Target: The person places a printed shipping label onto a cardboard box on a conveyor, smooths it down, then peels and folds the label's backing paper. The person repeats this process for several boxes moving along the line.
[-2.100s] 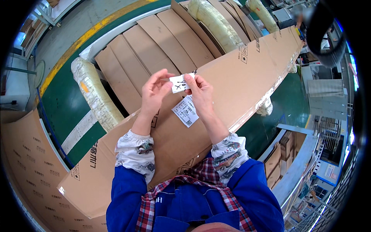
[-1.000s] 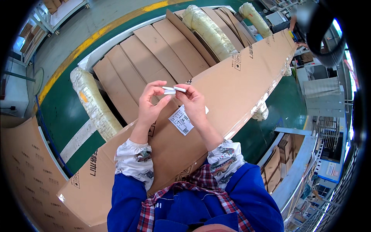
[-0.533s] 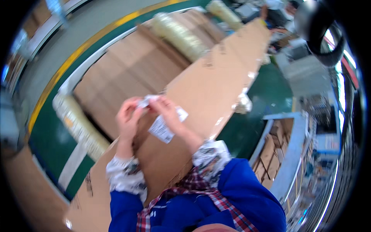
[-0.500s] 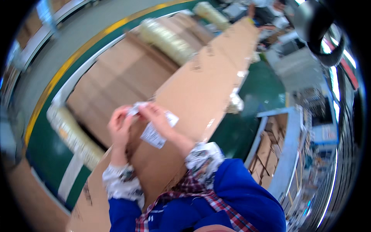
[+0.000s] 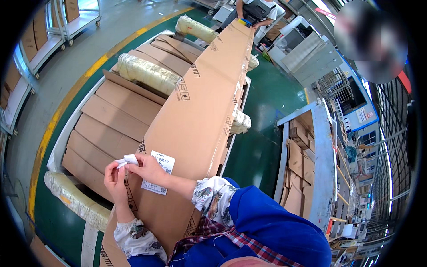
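Both my left hand [image 5: 116, 180] and my right hand [image 5: 149, 169] pinch a small crumpled piece of white paper [image 5: 127, 160] between their fingertips. They hover over the left edge of a long brown cardboard box [image 5: 195, 115] that stretches away from me. Flat on the box, partly behind my right hand, lies a white printed label [image 5: 158, 175]. At the box's far end another person's hands hold a blue and yellow tool [image 5: 245, 22], whose exact kind I cannot make out.
Left of the long box lies a stack of flat cardboard [image 5: 111, 115], with film-wrapped rolls [image 5: 147, 73] around it. A metal-framed cart [image 5: 318, 178] holding folded cardboard stands to the right. Wheeled racks [image 5: 46, 49] line the far left, beyond a yellow floor line [image 5: 55, 118].
My view has swung, so box and hands appear lower and further left. Both hands still pinch the white paper. The far person at the box end now shows more clearly.
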The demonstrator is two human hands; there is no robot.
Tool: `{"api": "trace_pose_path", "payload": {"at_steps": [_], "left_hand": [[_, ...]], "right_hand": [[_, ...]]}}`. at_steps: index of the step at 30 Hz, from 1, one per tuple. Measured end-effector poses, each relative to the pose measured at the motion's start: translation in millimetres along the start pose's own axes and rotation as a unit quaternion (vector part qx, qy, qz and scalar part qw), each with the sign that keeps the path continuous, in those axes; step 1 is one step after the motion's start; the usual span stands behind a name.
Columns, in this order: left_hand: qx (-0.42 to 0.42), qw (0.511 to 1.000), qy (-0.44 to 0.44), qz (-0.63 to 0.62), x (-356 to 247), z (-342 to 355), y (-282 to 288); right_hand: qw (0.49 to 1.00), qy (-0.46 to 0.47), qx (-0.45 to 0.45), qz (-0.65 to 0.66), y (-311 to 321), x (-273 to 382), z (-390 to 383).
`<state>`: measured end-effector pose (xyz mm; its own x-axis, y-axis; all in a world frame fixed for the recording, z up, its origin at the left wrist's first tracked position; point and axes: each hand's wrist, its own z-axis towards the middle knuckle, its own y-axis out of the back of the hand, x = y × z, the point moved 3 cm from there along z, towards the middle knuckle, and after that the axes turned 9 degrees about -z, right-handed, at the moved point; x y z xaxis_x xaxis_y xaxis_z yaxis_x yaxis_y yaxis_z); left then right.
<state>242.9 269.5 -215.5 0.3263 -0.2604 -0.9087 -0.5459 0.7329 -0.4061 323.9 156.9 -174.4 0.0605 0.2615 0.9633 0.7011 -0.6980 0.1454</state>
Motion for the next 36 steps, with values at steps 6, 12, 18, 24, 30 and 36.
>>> {"api": "trace_pose_path", "payload": {"at_steps": [6, 12, 18, 24, 30, 36], "left_hand": [[0.011, 0.999, -0.007, 0.032, -2, 0, 6], [0.027, 0.998, -0.022, -0.057, -3, 3, 3], [0.008, 0.999, -0.002, -0.053, 4, 1, 5], [-0.009, 1.000, -0.013, -0.024, 2, 2, 2], [0.020, 0.999, -0.025, 0.010, -3, 2, 1], [0.056, 0.997, -0.032, -0.037, -11, 2, -5]], "right_hand": [[0.999, 0.021, -0.017, -0.022, -11, -28, 9], [0.999, -0.043, -0.004, 0.021, -7, -16, 6], [0.997, -0.065, 0.018, 0.022, -7, -7, 4], [1.000, -0.020, 0.002, 0.015, -4, -11, 5], [0.997, -0.060, -0.011, 0.054, 0, -4, 6], [0.997, -0.052, -0.020, 0.056, -1, -11, 8]]}}
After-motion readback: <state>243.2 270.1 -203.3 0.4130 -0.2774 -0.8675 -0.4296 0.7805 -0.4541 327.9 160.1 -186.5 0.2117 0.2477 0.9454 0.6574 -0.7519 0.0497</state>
